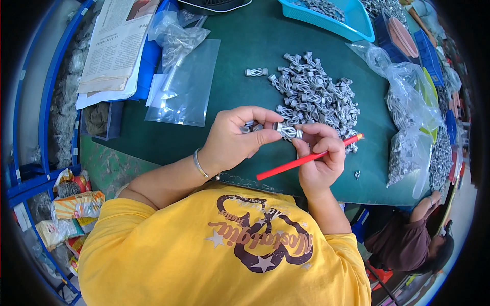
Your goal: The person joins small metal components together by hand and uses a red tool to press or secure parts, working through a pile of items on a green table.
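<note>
Between both hands, above the green table, is a small grey metal cage-like part (288, 132) with ringed ends and twisted open bars. My left hand (236, 133) pinches its left end between thumb and fingers. At the other end, the fingertips of my right hand (322, 162) close on it. A slim red pencil-like stick (286, 168) with a yellowish tip also lies across my right hand, tucked in the fingers. More grey parts show partly behind my left fingers. Just beyond my hands spreads a heap of like parts (319, 92), with one single part (256, 72) to its left.
Flat clear plastic bags (191, 86) and newspapers (115, 46) lie at the left. A turquoise basket (332, 23) of metal pieces stands at the back. Filled clear bags (406, 107) line the right side. Another person (408, 239) sits at the lower right.
</note>
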The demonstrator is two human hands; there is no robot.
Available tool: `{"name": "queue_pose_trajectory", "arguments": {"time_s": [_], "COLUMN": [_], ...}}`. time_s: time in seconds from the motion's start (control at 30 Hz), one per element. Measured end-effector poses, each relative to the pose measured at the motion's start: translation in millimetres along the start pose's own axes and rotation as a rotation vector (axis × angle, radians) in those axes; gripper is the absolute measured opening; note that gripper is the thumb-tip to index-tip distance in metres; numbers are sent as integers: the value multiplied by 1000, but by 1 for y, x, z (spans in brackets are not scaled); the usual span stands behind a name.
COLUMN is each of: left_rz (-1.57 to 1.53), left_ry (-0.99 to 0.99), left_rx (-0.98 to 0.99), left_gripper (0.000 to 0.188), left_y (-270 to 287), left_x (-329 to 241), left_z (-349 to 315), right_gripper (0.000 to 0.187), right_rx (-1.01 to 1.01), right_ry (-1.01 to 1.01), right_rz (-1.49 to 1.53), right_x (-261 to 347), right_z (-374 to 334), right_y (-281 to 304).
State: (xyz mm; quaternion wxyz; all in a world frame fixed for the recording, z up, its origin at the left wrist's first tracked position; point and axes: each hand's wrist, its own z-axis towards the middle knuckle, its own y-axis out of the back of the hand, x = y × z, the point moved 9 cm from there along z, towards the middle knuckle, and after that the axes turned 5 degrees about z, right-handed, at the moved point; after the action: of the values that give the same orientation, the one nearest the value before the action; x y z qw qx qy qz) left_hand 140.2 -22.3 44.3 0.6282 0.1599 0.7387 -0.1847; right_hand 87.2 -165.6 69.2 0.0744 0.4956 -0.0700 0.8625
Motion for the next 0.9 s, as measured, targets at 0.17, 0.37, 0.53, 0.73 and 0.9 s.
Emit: {"name": "queue_pose_trajectory", "arguments": {"time_s": [0.17, 0.37, 0.53, 0.73, 0.9], "left_rz": [-318, -705, -577, 974, 1078], "left_ry": [169, 416, 415, -359, -463], "left_rx": [40, 148, 277, -128, -169], "left_gripper": [21, 23, 17, 16, 14], "left_y": [-6, -27, -12, 55, 56], "left_x": [26, 40, 50, -2, -1], "left_z": [0, -3, 22, 83, 75], "right_gripper": [42, 36, 27, 23, 22], "right_rx": [-30, 166, 212, -42, -5], "right_ry": [130, 308, 215, -84, -109], "right_rz": [-6, -66, -52, 51, 38], "right_x": [18, 38, 41, 8, 1], "right_z": [2, 9, 13, 5, 1], "right_y": [-5, -26, -26, 9, 7]}}
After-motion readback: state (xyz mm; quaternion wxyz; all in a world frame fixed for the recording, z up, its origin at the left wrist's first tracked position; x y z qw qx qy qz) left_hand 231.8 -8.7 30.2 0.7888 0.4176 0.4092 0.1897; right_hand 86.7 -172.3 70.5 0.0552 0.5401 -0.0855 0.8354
